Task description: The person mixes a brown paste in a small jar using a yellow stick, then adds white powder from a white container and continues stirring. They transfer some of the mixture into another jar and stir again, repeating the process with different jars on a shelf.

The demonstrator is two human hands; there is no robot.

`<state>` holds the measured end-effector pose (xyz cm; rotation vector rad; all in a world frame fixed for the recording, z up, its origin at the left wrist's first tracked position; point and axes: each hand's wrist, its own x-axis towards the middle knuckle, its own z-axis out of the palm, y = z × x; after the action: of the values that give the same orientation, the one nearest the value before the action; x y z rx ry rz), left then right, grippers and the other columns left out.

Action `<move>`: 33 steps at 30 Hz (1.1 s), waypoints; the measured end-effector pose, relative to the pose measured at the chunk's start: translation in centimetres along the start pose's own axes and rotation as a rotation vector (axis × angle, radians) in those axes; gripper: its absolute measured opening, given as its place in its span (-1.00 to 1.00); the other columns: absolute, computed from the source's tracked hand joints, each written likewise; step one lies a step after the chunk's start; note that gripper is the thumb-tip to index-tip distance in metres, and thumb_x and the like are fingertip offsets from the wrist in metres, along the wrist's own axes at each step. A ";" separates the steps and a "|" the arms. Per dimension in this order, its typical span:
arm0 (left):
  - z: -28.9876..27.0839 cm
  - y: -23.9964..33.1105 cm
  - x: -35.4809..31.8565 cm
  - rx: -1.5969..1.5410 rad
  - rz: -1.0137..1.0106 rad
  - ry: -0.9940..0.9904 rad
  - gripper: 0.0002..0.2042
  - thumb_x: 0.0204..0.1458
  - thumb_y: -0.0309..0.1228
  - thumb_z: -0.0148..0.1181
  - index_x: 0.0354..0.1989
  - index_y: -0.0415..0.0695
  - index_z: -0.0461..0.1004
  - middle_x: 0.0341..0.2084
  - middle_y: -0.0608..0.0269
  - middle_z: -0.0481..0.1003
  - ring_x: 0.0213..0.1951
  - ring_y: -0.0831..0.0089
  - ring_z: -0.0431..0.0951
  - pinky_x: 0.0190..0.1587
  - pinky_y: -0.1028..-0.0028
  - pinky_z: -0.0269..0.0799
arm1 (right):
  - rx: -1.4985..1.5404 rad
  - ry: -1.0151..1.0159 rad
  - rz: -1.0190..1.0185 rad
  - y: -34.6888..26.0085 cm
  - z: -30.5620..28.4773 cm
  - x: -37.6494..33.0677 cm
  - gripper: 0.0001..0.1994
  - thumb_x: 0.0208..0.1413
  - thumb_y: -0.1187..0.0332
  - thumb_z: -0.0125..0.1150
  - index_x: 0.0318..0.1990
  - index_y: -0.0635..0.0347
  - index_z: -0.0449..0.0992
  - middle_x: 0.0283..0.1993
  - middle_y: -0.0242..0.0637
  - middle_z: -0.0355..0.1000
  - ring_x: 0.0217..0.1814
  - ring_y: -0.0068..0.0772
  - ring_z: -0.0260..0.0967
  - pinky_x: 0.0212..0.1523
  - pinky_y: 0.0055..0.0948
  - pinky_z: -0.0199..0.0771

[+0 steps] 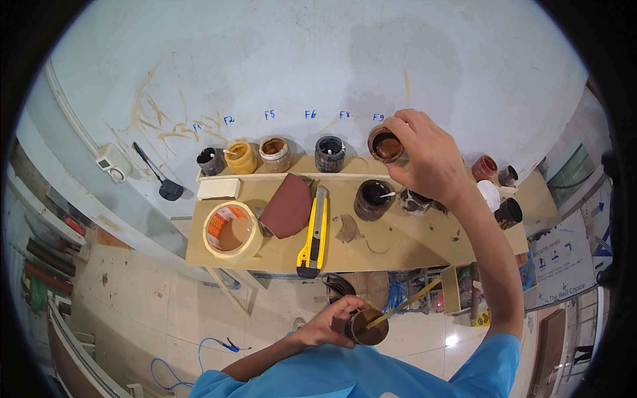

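Midway: my right hand (424, 156) grips a brown-paint jar (385, 145) at the wall end of the desk (405, 249); left hand (330, 323) clamps a mixing pot (366, 328) w/ stick (406, 304) near my chest; other jars untouched.

White sign (564, 255) — far right.

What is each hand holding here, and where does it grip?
The left hand wraps the side of a small brown jar with a stick in it. The right hand grips a reddish-brown jar by its rim.
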<state>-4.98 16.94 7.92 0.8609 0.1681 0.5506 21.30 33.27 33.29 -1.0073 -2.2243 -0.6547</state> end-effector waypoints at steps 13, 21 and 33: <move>0.0 -0.3 0.8 0.004 0.080 -0.001 -0.09 -0.22 -0.69 0.56 0.40 -0.01 0.27 0.40 0.16 0.34 0.48 0.25 0.32 0.52 0.18 0.21 | 0.058 -0.058 0.168 0.3 -2.1 -1.8 -0.45 -0.10 0.46 0.58 0.10 0.09 0.51 -0.12 -0.18 0.60 -0.08 0.00 0.59 -0.12 -0.14 0.63; 0.3 -0.2 1.5 0.018 0.081 -0.014 -0.11 -0.22 -0.69 0.54 0.39 -0.01 0.27 0.40 0.15 0.33 0.48 0.24 0.31 0.52 0.18 0.20 | 0.136 -0.258 0.447 1.2 -2.4 -1.5 -0.46 -0.01 0.14 0.55 0.10 0.15 0.56 -0.11 -0.11 0.63 -0.09 -0.04 0.61 -0.02 -0.13 0.59; 0.9 0.9 1.1 0.083 0.058 0.030 -0.06 -0.19 -0.72 0.53 0.46 -0.07 0.24 0.41 0.17 0.30 0.48 0.25 0.32 0.51 0.19 0.27 | 0.211 -0.669 0.614 3.1 3.4 1.6 -0.33 -0.09 -0.09 0.53 -0.03 0.40 0.66 -0.17 0.11 0.67 -0.09 0.06 0.64 0.00 -0.15 0.58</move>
<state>-4.13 17.42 9.27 0.9411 0.1955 0.6145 21.83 38.06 32.60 -1.8696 -2.2301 0.2251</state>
